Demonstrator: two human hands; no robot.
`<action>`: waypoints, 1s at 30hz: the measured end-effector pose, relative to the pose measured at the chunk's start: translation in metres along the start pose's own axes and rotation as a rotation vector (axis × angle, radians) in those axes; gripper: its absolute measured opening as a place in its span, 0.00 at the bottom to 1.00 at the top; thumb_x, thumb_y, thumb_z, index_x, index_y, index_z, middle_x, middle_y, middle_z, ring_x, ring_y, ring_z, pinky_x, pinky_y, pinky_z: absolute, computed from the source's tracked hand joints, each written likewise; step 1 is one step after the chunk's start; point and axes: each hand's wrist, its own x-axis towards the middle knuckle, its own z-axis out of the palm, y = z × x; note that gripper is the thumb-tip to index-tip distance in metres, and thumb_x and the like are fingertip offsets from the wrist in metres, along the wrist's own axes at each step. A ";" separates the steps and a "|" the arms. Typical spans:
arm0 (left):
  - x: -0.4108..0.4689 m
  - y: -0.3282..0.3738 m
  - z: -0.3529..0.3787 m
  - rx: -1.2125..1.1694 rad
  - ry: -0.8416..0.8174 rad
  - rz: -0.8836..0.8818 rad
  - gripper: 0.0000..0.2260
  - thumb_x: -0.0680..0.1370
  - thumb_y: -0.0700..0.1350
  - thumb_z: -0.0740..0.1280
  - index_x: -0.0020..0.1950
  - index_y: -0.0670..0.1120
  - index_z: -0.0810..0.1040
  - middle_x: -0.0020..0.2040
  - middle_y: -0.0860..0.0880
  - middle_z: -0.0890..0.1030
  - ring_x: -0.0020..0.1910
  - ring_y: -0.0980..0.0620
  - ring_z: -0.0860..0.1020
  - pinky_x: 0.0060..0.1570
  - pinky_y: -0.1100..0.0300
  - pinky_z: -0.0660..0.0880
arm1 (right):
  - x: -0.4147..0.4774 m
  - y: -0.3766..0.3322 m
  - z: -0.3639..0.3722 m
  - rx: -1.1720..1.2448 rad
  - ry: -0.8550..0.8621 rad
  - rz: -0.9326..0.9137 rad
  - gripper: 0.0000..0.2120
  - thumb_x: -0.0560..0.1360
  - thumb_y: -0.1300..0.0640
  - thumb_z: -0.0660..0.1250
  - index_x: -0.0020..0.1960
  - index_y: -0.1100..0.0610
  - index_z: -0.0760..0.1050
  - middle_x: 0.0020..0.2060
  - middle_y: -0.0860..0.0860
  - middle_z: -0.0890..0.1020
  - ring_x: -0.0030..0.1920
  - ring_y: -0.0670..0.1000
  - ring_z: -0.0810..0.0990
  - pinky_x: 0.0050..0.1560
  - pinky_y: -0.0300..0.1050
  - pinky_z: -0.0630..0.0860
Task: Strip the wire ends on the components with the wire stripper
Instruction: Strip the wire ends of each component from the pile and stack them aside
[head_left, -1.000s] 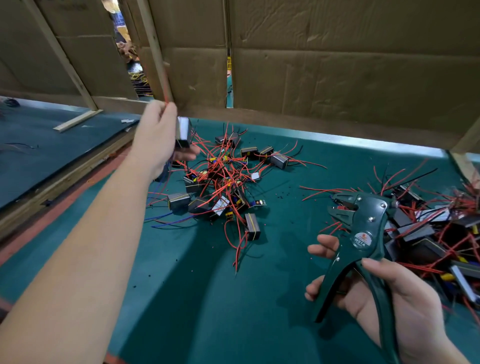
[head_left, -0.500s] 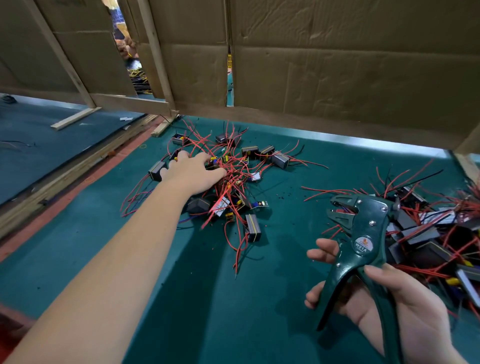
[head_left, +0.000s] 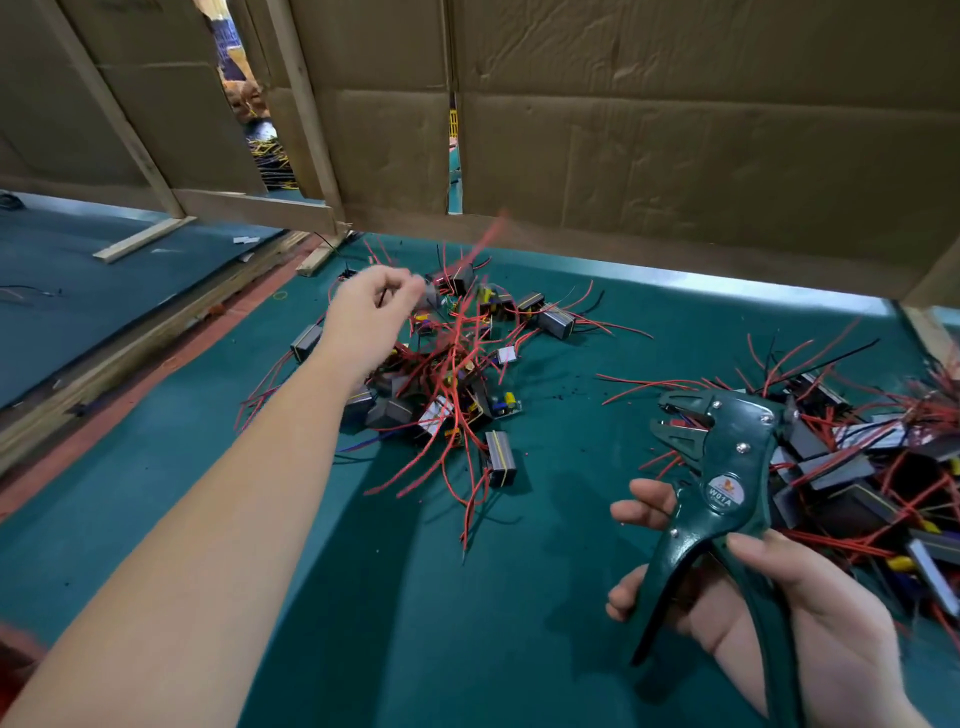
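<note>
Left hand (head_left: 371, 312) pinches a blurred component (head_left: 430, 297) above the centre pile (head_left: 447, 374).
Right hand (head_left: 810, 623) grips the green wire stripper (head_left: 722, 467), handles apart, beside a second pile (head_left: 857, 467) on the desk (head_left: 415, 623).

The surface (head_left: 363, 623) is a deep teal green, edged on the left by a dull orange-red strip (head_left: 156, 379). The wire stripper (head_left: 727, 452) is dark glossy green with a round silver label topped in orange-red. The wires (head_left: 452, 364) are mostly bright red, a few black or blue. The components (head_left: 500, 457) are grey and black, some with thin yellow bands. Behind, the cardboard wall (head_left: 675, 130) is plain brown, the wooden battens (head_left: 254, 210) pale.
</note>
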 end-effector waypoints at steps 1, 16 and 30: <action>0.001 0.006 -0.003 -0.086 0.036 -0.013 0.08 0.80 0.50 0.64 0.42 0.54 0.77 0.43 0.50 0.80 0.42 0.50 0.77 0.48 0.54 0.73 | 0.000 0.001 -0.001 -0.026 0.027 0.001 0.33 0.59 0.59 0.80 0.59 0.71 0.75 0.58 0.72 0.74 0.38 0.75 0.76 0.43 0.71 0.74; -0.007 0.049 -0.025 -1.033 -0.166 -0.497 0.18 0.76 0.62 0.64 0.52 0.47 0.72 0.45 0.46 0.75 0.29 0.57 0.63 0.30 0.66 0.64 | 0.002 0.002 0.005 -0.153 0.216 0.008 0.44 0.41 0.54 0.84 0.54 0.69 0.79 0.54 0.71 0.77 0.32 0.73 0.76 0.36 0.68 0.77; -0.012 0.062 -0.027 -0.271 0.108 -0.013 0.09 0.75 0.58 0.69 0.43 0.54 0.77 0.38 0.62 0.79 0.39 0.65 0.74 0.44 0.65 0.68 | 0.001 0.003 0.004 -0.162 0.221 0.013 0.43 0.41 0.53 0.84 0.53 0.68 0.80 0.54 0.70 0.78 0.32 0.72 0.76 0.36 0.67 0.77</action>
